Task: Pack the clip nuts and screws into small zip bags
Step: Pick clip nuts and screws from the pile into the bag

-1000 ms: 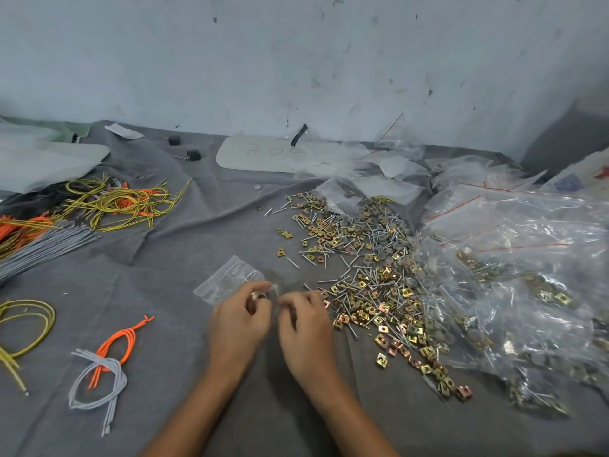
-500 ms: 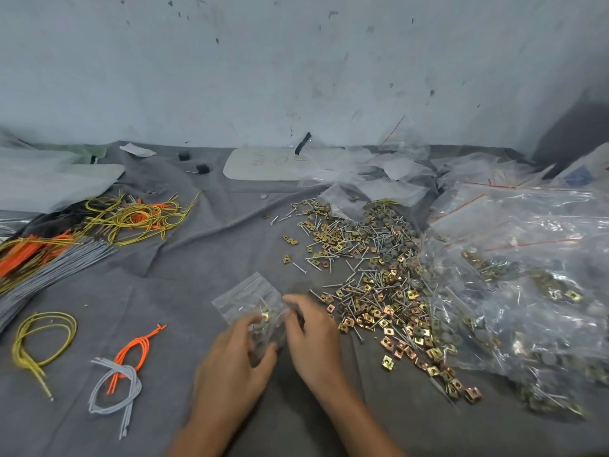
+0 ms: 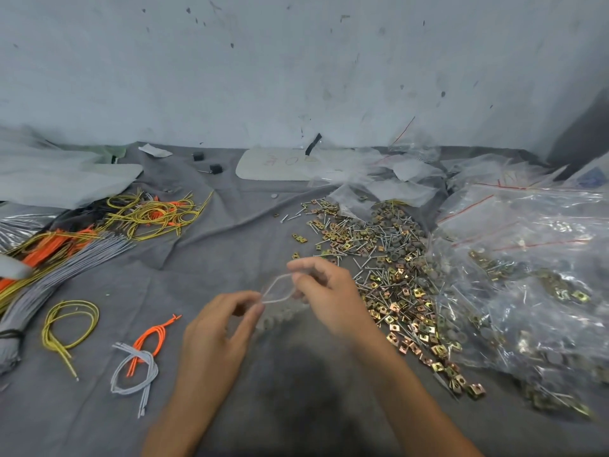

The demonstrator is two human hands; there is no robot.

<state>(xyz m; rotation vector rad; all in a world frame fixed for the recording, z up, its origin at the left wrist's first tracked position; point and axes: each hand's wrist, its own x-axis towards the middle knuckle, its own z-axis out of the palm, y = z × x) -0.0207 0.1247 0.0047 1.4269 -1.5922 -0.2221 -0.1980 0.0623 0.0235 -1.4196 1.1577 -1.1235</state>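
Observation:
Both hands hold a small clear zip bag [image 3: 278,293] just above the grey cloth [image 3: 230,245]. My left hand [image 3: 217,328] pinches the near-left end of its mouth, and my right hand [image 3: 326,291] pinches the far-right end. The bag's white rim is spread into an open oval between them. Its blurred body hangs below with some dark pieces inside. A loose pile of brass clip nuts, screws and dark washers [image 3: 382,265] lies on the cloth just right of my right hand.
Large clear bags [image 3: 527,275] holding filled small bags lie at the right. Bundles of yellow, orange and grey cords [image 3: 82,239] cover the left, with small loops [image 3: 135,367] near my left forearm. A white card [image 3: 276,163] lies by the wall.
The bag has come up off the cloth and its mouth is now pulled open. My hands have moved apart, the right one up and to the right.

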